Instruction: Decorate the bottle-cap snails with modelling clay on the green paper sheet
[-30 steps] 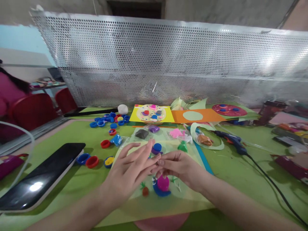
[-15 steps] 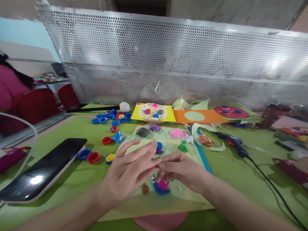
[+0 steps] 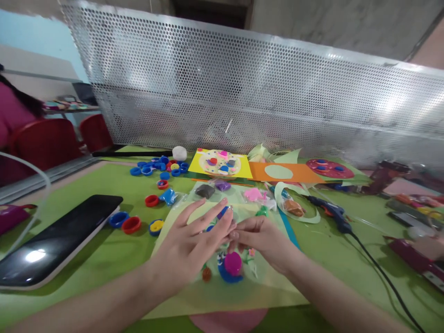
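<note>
Over a pale yellow sheet [image 3: 180, 296], my left hand [image 3: 197, 240] has its fingers stretched and spread, with the tips near the thumb meeting my right hand. My right hand [image 3: 263, 236] is closed in a pinch at those fingertips; anything between them is too small or hidden to make out. Just below lies a blue clay snail shape [image 3: 229, 276] with eyes and a round magenta shell [image 3: 233, 263]. A small brown clay piece [image 3: 206, 274] is on its left, a pink flower [image 3: 251, 252] on its right. Blue pieces behind my left fingers are partly covered.
To the left are a black phone [image 3: 65, 236], a red ring-shaped cap [image 3: 132, 225] and a cluster of blue caps [image 3: 156, 165]. Bagged pink clay [image 3: 253, 194] lies beyond the hands. A glue gun [image 3: 331, 212] with its cord is right. Perforated metal [image 3: 208, 83] stands behind.
My hands have shifted slightly, and the right fingers have risen off the snail shape, so its magenta shell and the pink flower now show. The view has tilted a little.
</note>
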Demonstrator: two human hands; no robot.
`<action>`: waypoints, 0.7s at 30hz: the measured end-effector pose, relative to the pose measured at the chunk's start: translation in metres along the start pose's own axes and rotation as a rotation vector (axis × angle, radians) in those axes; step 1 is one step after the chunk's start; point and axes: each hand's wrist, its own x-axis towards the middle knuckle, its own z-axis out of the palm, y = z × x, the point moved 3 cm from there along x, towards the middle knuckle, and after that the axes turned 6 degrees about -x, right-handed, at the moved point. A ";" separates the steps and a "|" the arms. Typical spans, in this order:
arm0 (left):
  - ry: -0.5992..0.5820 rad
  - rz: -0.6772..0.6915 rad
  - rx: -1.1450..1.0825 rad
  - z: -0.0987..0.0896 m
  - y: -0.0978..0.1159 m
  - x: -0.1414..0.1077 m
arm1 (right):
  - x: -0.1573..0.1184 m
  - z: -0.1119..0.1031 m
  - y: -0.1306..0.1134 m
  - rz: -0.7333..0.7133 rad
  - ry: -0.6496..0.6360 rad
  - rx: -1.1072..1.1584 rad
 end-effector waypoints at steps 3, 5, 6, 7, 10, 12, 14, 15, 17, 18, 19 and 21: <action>0.016 0.062 0.013 0.001 -0.001 0.002 | 0.002 -0.011 -0.006 -0.022 0.079 -0.111; 0.031 0.035 0.071 0.002 -0.008 0.006 | 0.002 -0.026 -0.014 -0.094 0.196 -0.196; 0.023 -0.017 0.095 0.003 -0.014 0.008 | 0.002 -0.037 -0.019 -0.138 0.277 -0.246; 0.001 -0.095 0.101 0.004 -0.021 0.009 | 0.002 -0.049 -0.024 -0.181 0.357 -0.310; -0.087 -0.377 0.013 0.008 -0.047 0.009 | 0.002 -0.088 -0.033 -0.194 0.606 -0.736; -0.114 -0.507 -0.050 0.011 -0.062 0.006 | 0.000 -0.108 -0.033 -0.165 0.673 -0.878; -0.115 -0.544 -0.081 0.014 -0.070 0.003 | -0.007 -0.118 -0.027 -0.132 0.702 -1.009; -0.115 -0.543 -0.089 0.016 -0.072 0.002 | -0.013 -0.120 -0.023 -0.108 0.703 -1.066; -0.126 -0.536 -0.104 0.020 -0.074 -0.001 | -0.030 -0.119 -0.010 -0.060 0.712 -1.156; -0.133 -0.528 -0.108 0.022 -0.074 -0.002 | -0.040 -0.116 -0.002 -0.041 0.713 -1.192; -0.142 -0.520 -0.111 0.024 -0.073 -0.004 | -0.051 -0.114 0.006 -0.020 0.713 -1.225; -0.159 -0.511 -0.116 0.027 -0.072 -0.006 | -0.070 -0.108 0.021 -0.018 0.693 -1.414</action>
